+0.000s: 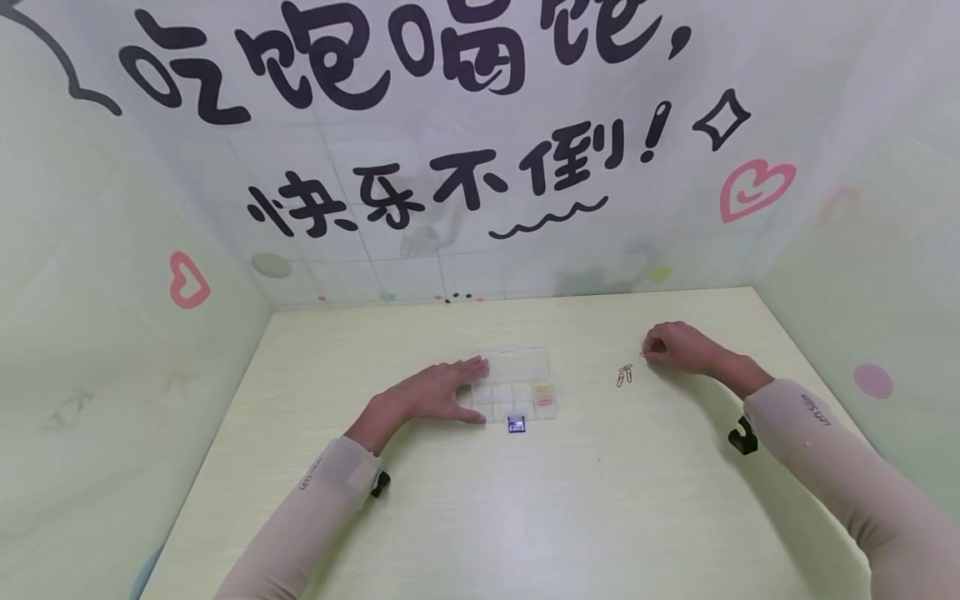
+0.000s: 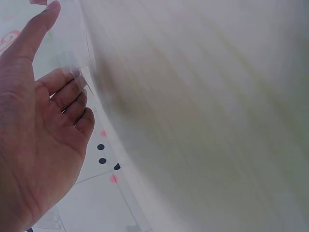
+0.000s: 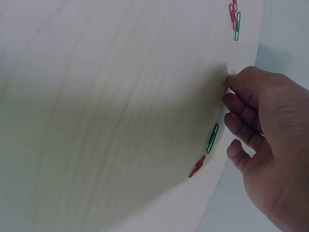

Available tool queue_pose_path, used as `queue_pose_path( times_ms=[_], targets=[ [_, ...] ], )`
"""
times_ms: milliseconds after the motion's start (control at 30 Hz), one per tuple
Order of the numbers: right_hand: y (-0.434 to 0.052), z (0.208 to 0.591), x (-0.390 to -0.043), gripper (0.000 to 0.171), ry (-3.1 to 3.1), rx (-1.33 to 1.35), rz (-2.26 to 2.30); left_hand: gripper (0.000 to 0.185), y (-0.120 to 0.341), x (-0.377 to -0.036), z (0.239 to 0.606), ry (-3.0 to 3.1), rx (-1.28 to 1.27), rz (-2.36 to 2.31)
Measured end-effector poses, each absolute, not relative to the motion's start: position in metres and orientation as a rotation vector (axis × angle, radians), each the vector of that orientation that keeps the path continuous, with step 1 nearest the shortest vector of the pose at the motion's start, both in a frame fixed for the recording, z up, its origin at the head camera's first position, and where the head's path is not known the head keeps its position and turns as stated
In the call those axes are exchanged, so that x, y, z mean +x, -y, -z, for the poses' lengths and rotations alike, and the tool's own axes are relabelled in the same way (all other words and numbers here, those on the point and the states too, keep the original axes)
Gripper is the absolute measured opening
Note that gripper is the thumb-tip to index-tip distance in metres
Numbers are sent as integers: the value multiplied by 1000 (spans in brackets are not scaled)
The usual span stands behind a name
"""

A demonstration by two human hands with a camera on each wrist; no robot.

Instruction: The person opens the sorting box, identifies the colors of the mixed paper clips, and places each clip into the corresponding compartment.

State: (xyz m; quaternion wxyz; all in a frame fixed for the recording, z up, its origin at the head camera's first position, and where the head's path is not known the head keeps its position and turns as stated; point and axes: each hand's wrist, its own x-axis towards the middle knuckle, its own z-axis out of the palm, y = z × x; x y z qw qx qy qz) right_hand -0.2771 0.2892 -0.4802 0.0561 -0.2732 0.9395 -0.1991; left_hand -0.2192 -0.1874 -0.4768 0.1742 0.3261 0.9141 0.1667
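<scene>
A clear compartment box [image 1: 525,361] lies on the table, with yellow clips [image 1: 542,388] and pinkish-red clips [image 1: 544,402] in right-hand compartments. My left hand [image 1: 431,392] is spread at the box's left side, fingers at its far-left corner and thumb by the near-left one. The left wrist view shows the fingertips right at the box's clear edge [image 2: 83,72]. Over to the right, my right hand [image 1: 678,346] pinches a red paper clip [image 3: 225,87] between thumb and fingertips, close over the table. Loose red and green paper clips [image 1: 625,375] lie left of it.
A small blue-and-white square [image 1: 516,424] sits at the box's front edge. In the right wrist view a green paper clip [image 3: 212,138] and a red one [image 3: 197,166] lie near the hand. Printed curtains [image 1: 465,250] hang behind the pale wooden table [image 1: 480,508] and along both sides.
</scene>
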Motion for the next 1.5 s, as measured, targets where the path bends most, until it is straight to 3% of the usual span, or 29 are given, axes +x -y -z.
queue_pose_path(
  times_ms=[1133,1500],
  targets=[
    [-283,483,-266,7,-2925,-896,620,96,186,-217,477,-2591,922,-475],
    [-264,469,-257,10,-2916,-1022,643,97,187,-218,476,-2599,917,-461]
  ],
)
